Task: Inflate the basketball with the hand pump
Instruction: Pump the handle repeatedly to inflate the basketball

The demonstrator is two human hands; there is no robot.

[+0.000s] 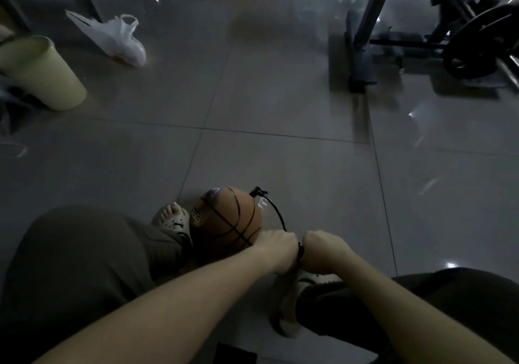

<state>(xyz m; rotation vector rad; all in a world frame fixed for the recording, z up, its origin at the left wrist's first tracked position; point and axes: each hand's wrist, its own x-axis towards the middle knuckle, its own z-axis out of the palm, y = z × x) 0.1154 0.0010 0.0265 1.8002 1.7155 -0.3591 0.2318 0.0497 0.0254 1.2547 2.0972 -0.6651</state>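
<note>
**Gripping the pump handle (300, 251) beside the basketball (227, 217)**

Orange with black seams, it rests against the left sandal (171, 220), black hose (276, 214) arcing off its top. Left hand (278, 241) and right hand (320, 244) curl tight round the mostly hidden handle, touching. Open tiled floor (280, 153) lies ahead.

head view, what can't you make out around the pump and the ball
All in the head view:
Pump handle: hidden under the left hand and right hand gripping it.
Pump barrel: hidden behind the wrists.
Needle: too small and dark to see where the hose meets the basketball.
Ball's logo: blurred, unreadable.
Weight plate: its bar is cut off by the right edge.
</note>
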